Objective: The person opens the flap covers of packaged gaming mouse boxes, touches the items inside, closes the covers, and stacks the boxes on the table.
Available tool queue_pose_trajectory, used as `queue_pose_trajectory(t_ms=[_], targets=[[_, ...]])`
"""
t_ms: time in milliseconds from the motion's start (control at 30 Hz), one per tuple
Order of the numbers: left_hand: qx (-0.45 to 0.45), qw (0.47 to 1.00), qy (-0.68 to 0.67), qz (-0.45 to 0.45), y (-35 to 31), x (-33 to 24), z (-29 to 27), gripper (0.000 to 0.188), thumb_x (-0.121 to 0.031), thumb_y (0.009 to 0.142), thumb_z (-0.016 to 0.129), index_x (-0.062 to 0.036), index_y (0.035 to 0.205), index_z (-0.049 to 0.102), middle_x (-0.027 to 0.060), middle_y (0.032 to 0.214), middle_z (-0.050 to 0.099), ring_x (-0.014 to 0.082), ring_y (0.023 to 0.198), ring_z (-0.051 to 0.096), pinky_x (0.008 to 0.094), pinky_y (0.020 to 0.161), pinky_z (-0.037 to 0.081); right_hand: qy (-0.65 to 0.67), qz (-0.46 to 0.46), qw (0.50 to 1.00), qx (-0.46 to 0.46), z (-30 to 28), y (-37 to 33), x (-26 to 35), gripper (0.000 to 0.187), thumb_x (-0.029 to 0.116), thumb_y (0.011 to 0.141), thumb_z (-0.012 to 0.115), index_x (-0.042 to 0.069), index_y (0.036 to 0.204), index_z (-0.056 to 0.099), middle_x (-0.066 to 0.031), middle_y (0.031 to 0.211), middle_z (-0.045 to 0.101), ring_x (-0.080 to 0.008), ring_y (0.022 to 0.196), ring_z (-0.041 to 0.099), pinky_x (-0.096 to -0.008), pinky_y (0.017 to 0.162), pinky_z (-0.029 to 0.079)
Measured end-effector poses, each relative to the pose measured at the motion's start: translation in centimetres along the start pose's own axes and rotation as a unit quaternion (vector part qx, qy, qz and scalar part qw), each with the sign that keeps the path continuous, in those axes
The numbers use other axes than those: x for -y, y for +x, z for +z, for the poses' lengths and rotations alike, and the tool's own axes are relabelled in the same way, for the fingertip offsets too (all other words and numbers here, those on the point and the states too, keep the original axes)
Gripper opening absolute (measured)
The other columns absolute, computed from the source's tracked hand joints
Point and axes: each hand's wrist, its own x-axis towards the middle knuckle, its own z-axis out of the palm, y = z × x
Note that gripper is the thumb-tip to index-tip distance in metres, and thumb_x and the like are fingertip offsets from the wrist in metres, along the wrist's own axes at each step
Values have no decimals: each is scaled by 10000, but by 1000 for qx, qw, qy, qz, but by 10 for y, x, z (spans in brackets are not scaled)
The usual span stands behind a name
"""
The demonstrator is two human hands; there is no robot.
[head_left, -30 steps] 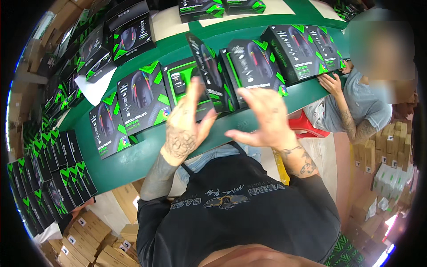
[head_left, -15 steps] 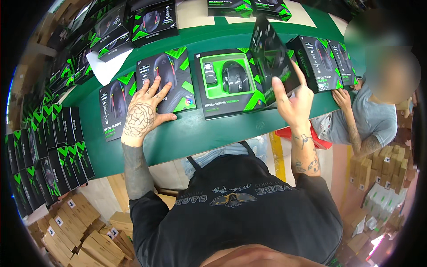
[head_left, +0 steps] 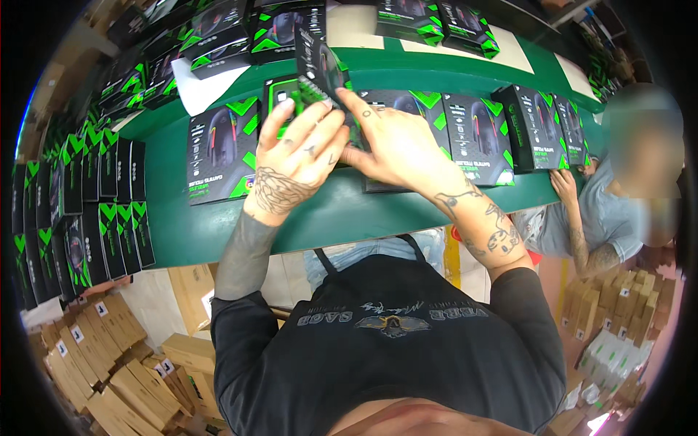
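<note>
A black and green gaming mouse box (head_left: 279,89) lies on the table in front of me. Its front flap (head_left: 320,69) stands raised, baring part of a green-framed window; the mouse inside is mostly hidden by my hands. My left hand (head_left: 299,158) is closed over the box's near part, fingers curled at the foot of the flap. From the right, my right hand (head_left: 400,142) has its index finger against the flap's edge and its thumb lower down. A closed mouse box (head_left: 220,149) lies to the left. Another box (head_left: 418,105) is partly covered by my right hand.
More mouse boxes lie to the right, one flat (head_left: 480,138) and one upright (head_left: 534,123). Stacked boxes (head_left: 109,236) line the table's left end, and others (head_left: 287,29) stand on the far ledge. A co-worker's hand (head_left: 563,185) rests at the table's right edge. Cartons (head_left: 109,349) fill the floor at left.
The box with its window showing is now covered by my hands, its flap raised. My left hand has left the closed box and moved right; my right hand has swung left beside it.
</note>
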Motion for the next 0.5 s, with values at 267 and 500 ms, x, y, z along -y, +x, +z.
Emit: queue_pose_trajectory(t_ms=[267,500], targets=[[34,958,22,-285,-66,50,-24,542,-259,692,779,-70,1150,561,169,1255,488,352,1154,464,432,957,390,26,86,994,-61,22,11,-22,418,186,843,518,-129,1111,461,-231,641,605,-390,563,610,-460,547,501],[207,799,-49,-563,-144,67,-50,1036,-539,626,769,50,1357,333,265,1355,380,402,1248,394,433,998,382,176,155,969,-76,3,0,-23,206,166,867,528,-17,960,522,-221,655,587,-417,614,591,-463,569,473]])
